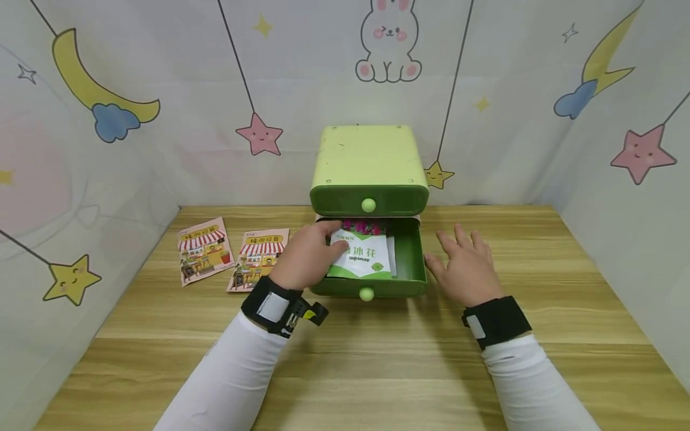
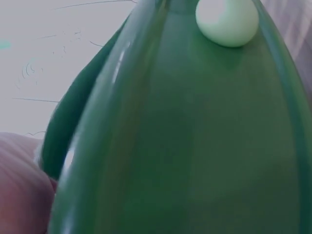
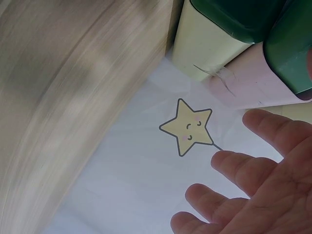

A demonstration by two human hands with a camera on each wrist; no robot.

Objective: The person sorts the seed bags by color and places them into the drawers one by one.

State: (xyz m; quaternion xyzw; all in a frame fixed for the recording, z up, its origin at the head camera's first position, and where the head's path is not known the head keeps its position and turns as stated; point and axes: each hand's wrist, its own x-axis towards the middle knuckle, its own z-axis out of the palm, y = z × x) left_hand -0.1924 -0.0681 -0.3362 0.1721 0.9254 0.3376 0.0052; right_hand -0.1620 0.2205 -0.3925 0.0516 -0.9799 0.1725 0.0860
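Note:
A light-green cabinet (image 1: 369,155) with dark-green drawers stands at the back of the table. Its lower drawer (image 1: 411,251) is pulled out and holds a white-and-green packet (image 1: 360,256) with Chinese lettering. Behind that packet shows another one with magenta flowers (image 1: 364,227). My left hand (image 1: 304,254) reaches over the drawer's left side, its thumb at the white packet; the other fingers are mostly hidden, so a pinch cannot be confirmed. Close to the drawer's right side, my right hand (image 1: 468,269) has its fingers spread and holds nothing; in the right wrist view its fingers (image 3: 243,168) are apart.
Two pink packets with striped awnings lie left of the cabinet, one (image 1: 206,250) farther left and the other (image 1: 257,257) beside my left hand. The upper drawer (image 1: 345,200) is closed. A patterned white curtain (image 1: 302,72) rises behind the wooden table (image 1: 377,371).

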